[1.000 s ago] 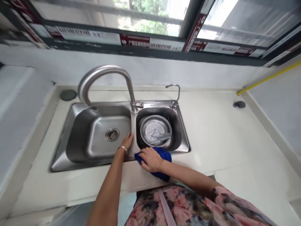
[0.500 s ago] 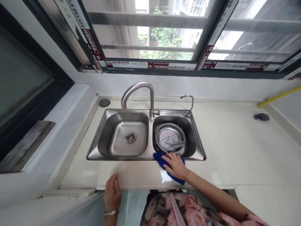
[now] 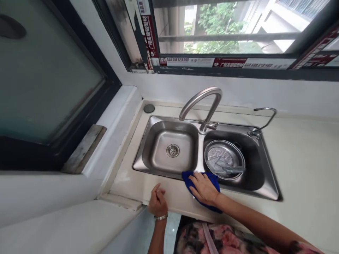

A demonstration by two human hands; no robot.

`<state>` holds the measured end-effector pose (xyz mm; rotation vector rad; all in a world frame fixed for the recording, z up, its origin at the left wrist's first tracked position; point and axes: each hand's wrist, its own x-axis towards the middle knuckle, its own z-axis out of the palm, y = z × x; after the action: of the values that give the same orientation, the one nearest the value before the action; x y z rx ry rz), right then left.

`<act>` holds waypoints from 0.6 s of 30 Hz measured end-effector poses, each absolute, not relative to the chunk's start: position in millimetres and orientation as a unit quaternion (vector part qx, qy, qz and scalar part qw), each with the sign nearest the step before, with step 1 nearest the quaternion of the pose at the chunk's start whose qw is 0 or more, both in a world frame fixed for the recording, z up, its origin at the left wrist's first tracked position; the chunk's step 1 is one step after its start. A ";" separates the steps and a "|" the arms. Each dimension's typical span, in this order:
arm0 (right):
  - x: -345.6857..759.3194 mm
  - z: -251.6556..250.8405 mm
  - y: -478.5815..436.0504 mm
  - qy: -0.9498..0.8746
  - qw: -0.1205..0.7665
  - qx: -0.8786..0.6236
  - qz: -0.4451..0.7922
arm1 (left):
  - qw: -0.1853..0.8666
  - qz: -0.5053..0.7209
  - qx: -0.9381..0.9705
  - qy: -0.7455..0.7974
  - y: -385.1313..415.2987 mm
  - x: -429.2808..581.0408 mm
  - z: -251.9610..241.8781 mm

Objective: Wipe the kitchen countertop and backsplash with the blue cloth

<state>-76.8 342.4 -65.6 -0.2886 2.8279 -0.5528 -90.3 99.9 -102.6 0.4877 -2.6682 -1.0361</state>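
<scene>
My right hand [image 3: 203, 188] lies over a dark blue cloth [image 3: 187, 179], its fingers spread across it and pressing it onto the counter at the sink's front rim, near the divider. My left hand [image 3: 158, 201] is at the counter's front edge, its fingers loosely curled and nothing visible in them; a metal band circles the wrist. Behind both hands is a steel double sink [image 3: 200, 148]. In its right basin sits a round perforated metal strainer [image 3: 215, 153] in a pan, with a crumpled grey plastic-like piece [image 3: 225, 166] lying inside.
A curved faucet [image 3: 202, 97] rises behind the divider, its spout over the left basin. A thin small tap [image 3: 267, 120] stands at the back right. One dark round disc [image 3: 149, 108] sits at the back left corner. A worn wooden block [image 3: 84, 150] rests on the left ledge.
The view has turned left, so the sink appears farther right. Along the front rim, my right hand has slid left with the cloth. My left hand sits slightly higher against the counter edge.
</scene>
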 end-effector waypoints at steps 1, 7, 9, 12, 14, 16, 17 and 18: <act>-87.6 -64.6 329.3 0.967 0.129 -0.110 -0.193 | 0.114 -0.355 0.156 -0.915 98.3 -88.6 -104.5; -143.2 -67.6 284.2 0.940 0.160 -0.186 -0.239 | 0.101 -0.375 0.112 -0.915 89.2 -71.5 -120.7; -164.7 -71.6 268.1 0.919 0.168 -0.226 -0.275 | 0.089 -0.382 0.097 -0.915 85.1 -63.7 -124.6; -200.8 -79.5 231.7 0.887 0.168 -0.280 -0.328 | 0.060 -0.377 0.060 -0.922 79.0 -54.0 -126.6; -223.9 -85.8 201.6 0.867 0.159 -0.319 -0.349 | 0.036 -0.368 0.029 -0.929 77.5 -50.8 -125.6; -244.1 -92.8 172.5 0.851 0.142 -0.356 -0.360 | 0.055 -0.363 0.006 -0.930 79.2 -51.3 -122.5; -253.1 -96.6 159.9 0.846 0.129 -0.367 -0.364 | 0.076 -0.361 -0.003 -0.930 81.1 -52.9 -120.0; -261.6 -100.9 149.1 0.843 0.115 -0.375 -0.369 | 0.101 -0.359 -0.012 -0.928 83.3 -55.1 -116.9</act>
<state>-261.6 149.1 -100.9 -1.0981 2.4703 -1.0801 -55.1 83.3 -116.9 -0.0355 -2.7424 -1.0596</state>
